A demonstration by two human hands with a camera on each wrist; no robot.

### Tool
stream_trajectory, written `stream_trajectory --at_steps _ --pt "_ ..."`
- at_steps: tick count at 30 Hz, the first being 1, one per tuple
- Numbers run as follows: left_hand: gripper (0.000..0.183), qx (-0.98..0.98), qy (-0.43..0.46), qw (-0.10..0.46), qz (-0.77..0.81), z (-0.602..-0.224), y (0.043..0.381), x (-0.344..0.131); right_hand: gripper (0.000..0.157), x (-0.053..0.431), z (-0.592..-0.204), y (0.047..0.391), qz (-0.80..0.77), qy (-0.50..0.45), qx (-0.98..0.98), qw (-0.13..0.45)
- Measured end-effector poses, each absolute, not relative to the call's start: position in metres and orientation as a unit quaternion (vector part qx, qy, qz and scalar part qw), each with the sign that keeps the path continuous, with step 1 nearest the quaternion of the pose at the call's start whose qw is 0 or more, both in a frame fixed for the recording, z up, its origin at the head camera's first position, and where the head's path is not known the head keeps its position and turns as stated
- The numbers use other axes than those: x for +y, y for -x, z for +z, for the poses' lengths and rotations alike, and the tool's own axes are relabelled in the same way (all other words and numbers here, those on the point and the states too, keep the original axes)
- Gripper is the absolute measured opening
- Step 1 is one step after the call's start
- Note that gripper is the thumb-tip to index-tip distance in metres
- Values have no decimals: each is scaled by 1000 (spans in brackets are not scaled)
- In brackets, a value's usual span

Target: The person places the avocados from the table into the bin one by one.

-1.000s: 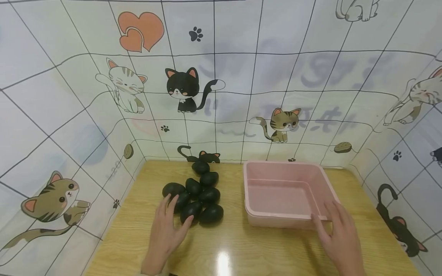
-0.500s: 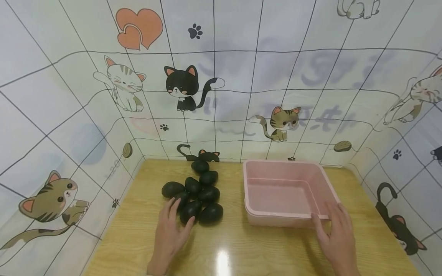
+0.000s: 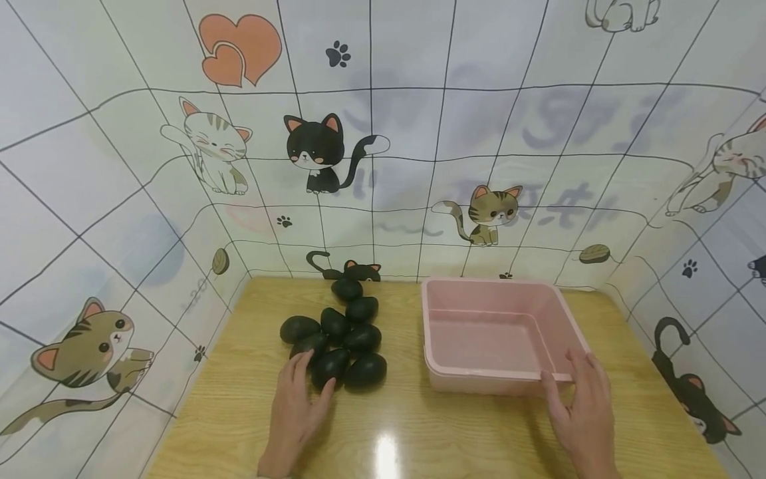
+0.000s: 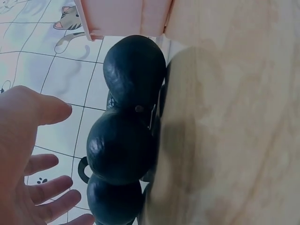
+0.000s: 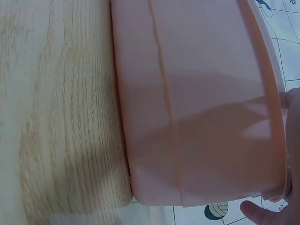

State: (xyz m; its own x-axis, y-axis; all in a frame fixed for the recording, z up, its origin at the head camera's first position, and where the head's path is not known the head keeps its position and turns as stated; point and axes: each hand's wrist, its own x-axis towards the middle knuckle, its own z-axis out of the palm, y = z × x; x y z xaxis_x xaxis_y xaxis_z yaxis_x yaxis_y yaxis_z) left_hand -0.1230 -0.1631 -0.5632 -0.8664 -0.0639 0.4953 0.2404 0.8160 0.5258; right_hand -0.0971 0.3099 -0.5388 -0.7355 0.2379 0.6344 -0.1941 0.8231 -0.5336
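Several dark green avocados (image 3: 366,371) lie grouped on the wooden table, left of a pink plastic tub (image 3: 439,384). My left hand (image 3: 294,406) is at the near side of the group, its fingers spread and holding nothing. Its fingertips are right at the two nearest left avocados in the head view. The left wrist view shows the fingers (image 4: 51,187) beside a row of avocados (image 4: 119,145). My right hand (image 3: 583,416) rests on the tub's near right corner, thumb at the front rim and fingers over the right rim. Nothing lies inside the tub.
The wooden table (image 3: 407,426) backs onto a white wall covering (image 3: 407,133) with a grid and cartoon cats. This covering also rises on the left and right. The tub stands at the right, close to the back wall.
My left hand has drawn back slightly toward me, uncovering more of the left avocados. My right hand has shifted slightly at the tub's corner. Tub and avocados stay in place.
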Motion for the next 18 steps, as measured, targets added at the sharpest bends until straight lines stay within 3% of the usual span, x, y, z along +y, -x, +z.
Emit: stream_trajectory --at_steps 11,14,18 --pt "64 -926 47 248 -281 -576 127 -163 55 314 -546 100 304 0 -869 390" --pt "64 -927 51 247 -278 -578 128 -162 53 316 -549 99 307 10 -850 428" --pt "66 -928 49 245 -275 -578 129 -162 64 316 -553 102 293 -17 -815 500"
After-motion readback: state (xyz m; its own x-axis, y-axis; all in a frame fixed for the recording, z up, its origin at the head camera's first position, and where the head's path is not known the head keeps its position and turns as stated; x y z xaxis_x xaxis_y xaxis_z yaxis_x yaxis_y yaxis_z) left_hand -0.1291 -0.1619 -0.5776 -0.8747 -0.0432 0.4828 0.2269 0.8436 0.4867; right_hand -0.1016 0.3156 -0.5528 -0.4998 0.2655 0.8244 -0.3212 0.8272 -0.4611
